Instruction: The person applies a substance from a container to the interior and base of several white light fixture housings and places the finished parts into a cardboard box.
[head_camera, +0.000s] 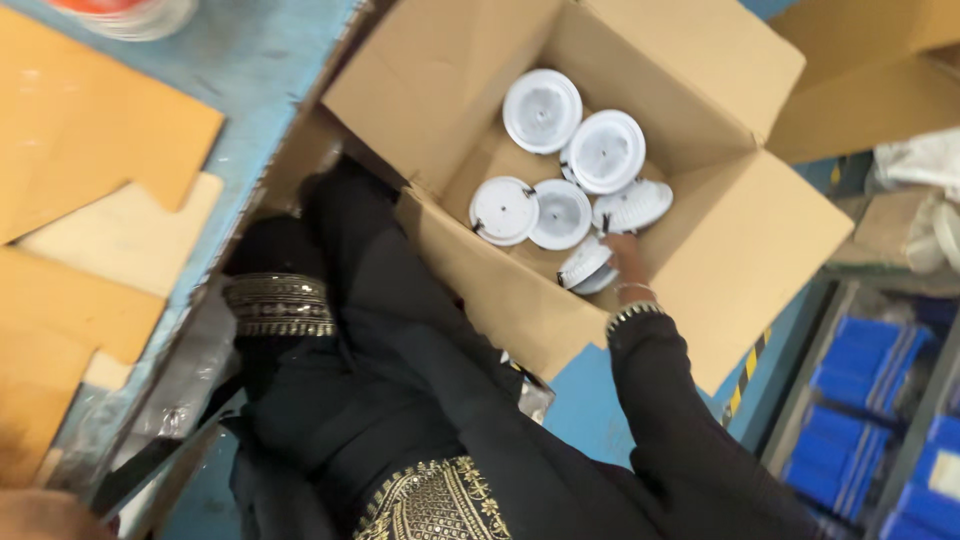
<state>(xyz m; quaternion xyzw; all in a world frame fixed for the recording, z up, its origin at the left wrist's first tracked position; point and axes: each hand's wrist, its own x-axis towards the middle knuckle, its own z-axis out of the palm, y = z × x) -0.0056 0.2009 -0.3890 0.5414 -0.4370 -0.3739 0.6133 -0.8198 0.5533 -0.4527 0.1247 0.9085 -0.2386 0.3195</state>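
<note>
Right hand (628, 262) reaching into open cardboard box (760, 230), fingers closed on a white round light fitting (586, 264), five more fittings (560, 213) lying just beyond it, left hand unseen

My bench (262, 60) has a worn blue top, running along my left side. Flat brown cardboard sheets (90, 120) lie on it, overlapping from its far edge towards its near edge, with a paler sheet (130, 235) between them. At the far edge sits a clear round container with something red inside (125, 12), only partly in view. Crumpled clear plastic (180, 385) hangs by the bench's right edge.
</note>
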